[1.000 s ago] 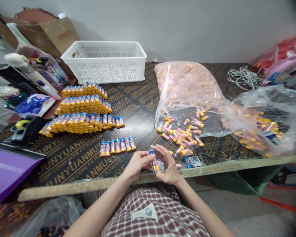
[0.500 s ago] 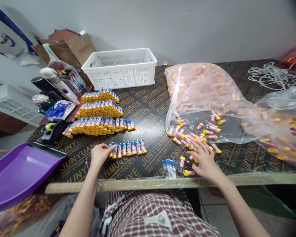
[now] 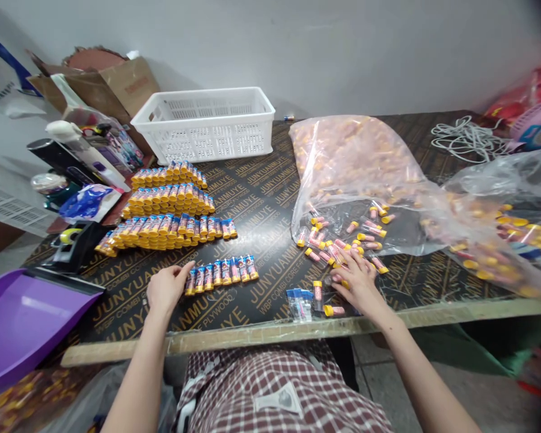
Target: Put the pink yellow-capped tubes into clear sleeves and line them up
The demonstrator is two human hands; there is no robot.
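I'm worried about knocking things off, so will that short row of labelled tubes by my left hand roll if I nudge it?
Probably: the row of tubes holds round tubes lying on their sides on the smooth board. They look small and light. Your left hand touching the row's end may steady it.

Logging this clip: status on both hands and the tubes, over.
Left hand open, fingertips at the end of the short tube row. Right hand flat on loose yellow-capped tubes by the bag mouth. Nothing lifted.

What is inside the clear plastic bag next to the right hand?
The clear plastic bag holds many small pink tubes with yellow caps, spilling from its open mouth beside the right hand. Deeper in, the cloudy plastic blurs them, so no count is possible.
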